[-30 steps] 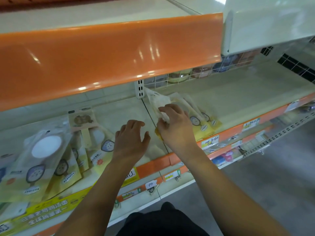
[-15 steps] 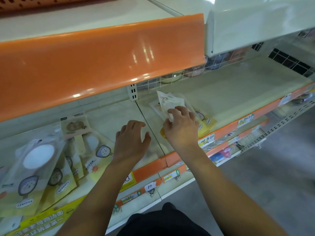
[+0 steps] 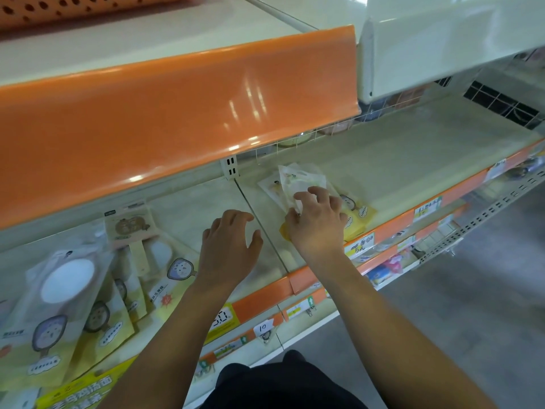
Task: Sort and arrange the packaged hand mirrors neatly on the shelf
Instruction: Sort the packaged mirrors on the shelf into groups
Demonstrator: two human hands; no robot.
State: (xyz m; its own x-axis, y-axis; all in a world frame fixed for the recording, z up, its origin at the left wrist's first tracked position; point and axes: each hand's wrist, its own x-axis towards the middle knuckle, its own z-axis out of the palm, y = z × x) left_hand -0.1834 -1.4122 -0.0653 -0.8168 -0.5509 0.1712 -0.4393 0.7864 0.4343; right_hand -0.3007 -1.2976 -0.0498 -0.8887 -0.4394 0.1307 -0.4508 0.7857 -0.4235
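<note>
Squaring up a small stack of packaged mirrors (image 3: 298,184) is the step in hand, judging from the head view, the only view here. The right hand (image 3: 317,222) sits on top of that stack, fingers curled and gripping the top pack, thumb side tucked at the near edge; whether it pinches just one pack or a few, cannot tell. Stack lies on the shelf (image 3: 413,169) under and just beyond the right hand, packs fanned and slightly askew, yellow lower ends poking out to the hand's right. The left hand (image 3: 230,246) hovers beside the right one, to its left, fingers loosely spread and bent, holding nothing; contact with the shelf board not clear. Further left of that hand, a bigger pile of mirror packs (image 3: 73,296) leans in loose overlapping rows, plainly untidy. To do this well: keep the grip light on the plastic so packs don't slide, bring the left hand in to brace the stack's left edge, tap edges flush, line the yellow ends parallel to the orange shelf lip (image 3: 265,293) nearest the wrists. Risk, likely: slick bags fan out again once let go. Plenty of bare shelf to the right of the right hand for a neat row.
</note>
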